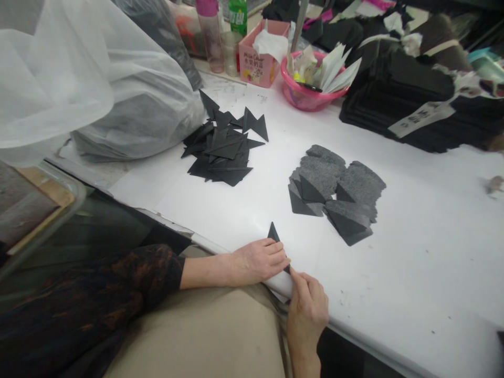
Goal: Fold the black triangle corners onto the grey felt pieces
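Observation:
A dark triangular piece [273,231] lies at the near edge of the white table, partly covered by my left hand [258,262]. The fingers of my left hand are together and press on it. My right hand [309,304] pinches the near end of the same piece at the table edge. Beyond, to the left, is a heap of black pointed pieces [226,149]. Grey fuzzy pieces [323,170] lie in overlapping rows to the right, with some black triangles [346,223] among them.
White table [413,236] spans the view. Plastic bags [145,100] bulge at the left. A pink box [258,65], a pink basket [307,100], a bottle [211,37] and stacked black material [405,89] with a paper label stand along the back.

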Motion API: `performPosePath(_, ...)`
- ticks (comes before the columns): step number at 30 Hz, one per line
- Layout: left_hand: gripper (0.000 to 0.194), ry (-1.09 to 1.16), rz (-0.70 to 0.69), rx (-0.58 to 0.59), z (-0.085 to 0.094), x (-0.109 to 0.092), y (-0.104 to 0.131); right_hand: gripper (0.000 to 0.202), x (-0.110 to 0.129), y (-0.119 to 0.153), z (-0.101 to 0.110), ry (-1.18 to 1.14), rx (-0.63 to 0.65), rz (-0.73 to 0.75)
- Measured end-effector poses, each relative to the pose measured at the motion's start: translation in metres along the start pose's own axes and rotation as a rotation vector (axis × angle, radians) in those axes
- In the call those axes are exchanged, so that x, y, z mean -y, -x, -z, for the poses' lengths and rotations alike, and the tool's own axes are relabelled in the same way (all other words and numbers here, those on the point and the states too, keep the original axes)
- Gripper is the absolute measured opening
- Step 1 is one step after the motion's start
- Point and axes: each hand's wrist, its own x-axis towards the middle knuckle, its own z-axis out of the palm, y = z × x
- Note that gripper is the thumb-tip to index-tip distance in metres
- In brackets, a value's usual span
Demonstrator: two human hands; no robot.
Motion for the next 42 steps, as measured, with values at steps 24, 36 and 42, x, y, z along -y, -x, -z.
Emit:
performPosePath(24,0.019,-0.006,-0.021,0.054,0.0033,-0.0062,-0.0039,0.013,-0.0004,0.0046,0.0002,-0.05,-0.067,-0.067)
performPosePath(36,0.02,0.024,-0.043,0.029,-0.0033,-0.0056,-0.0025,0.015,-0.0025,0.0051,-0.0011,-0.043,-0.074,-0.005)
performPosePath(42,0.017,0.003,-0.055,0.032,-0.002,-0.0061,-0.0049,0.016,-0.0022,0.0065,0.0006,-0.044,-0.072,-0.009)
